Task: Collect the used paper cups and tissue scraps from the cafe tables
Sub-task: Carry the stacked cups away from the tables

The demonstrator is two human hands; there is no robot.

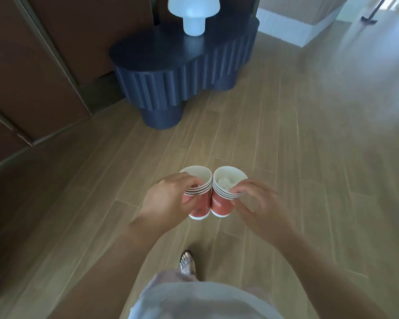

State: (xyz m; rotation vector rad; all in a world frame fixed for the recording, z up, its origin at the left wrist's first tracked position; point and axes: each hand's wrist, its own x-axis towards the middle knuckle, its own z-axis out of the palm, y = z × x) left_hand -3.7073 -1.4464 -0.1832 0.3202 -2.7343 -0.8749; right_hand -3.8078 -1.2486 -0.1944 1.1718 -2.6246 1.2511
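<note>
Two stacks of red paper cups with white rims hang side by side above the floor, touching each other. My left hand [168,199] grips the left cup stack [199,209] by its rims. My right hand [255,202] grips the right cup stack [220,206], thumb and fingers at its rims. White crumpled tissue scraps [225,181] lie inside the top cup of the right stack. The top cup of the left stack looks hollow inside.
A dark blue fluted side table [171,65] with a white mushroom lamp [194,12] stands ahead. Brown wooden wall panels [32,65] run along the left. A white-based block [309,21] sits at the far right. Wooden plank floor [309,157] spreads around; my sandalled foot [188,264] is below.
</note>
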